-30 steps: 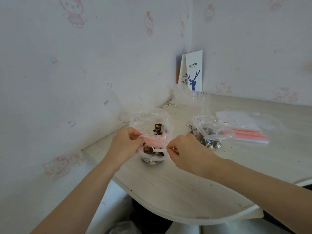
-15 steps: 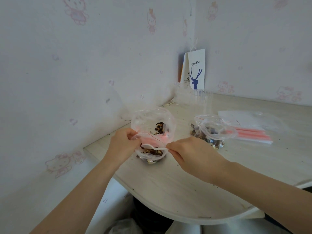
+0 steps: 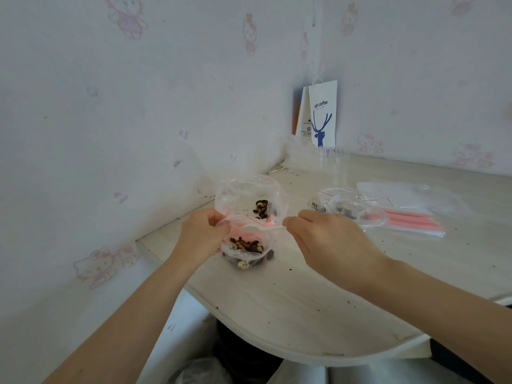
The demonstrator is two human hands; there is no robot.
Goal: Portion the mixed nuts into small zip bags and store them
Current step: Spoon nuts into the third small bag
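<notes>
Fingers [image 3: 217, 218] of the left hand [image 3: 202, 236] pinch the rim of the small zip bag [image 3: 246, 249], holding its mouth open for filling; the right hand [image 3: 329, 245] pinches the white spoon [image 3: 260, 229] above it.

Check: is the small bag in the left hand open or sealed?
Open. The left hand holds the small bag with its mouth spread; the spoon hovers over the nuts inside.

Walls [image 3: 138, 106] papered pale with pink cartoon cats, meeting in a corner; whitewashed table [image 3: 304, 306] with curved front edge, speckled with dark crumbs; white paper bag [image 3: 322, 115] with blue deer leaning in that corner; soft, even light.
</notes>
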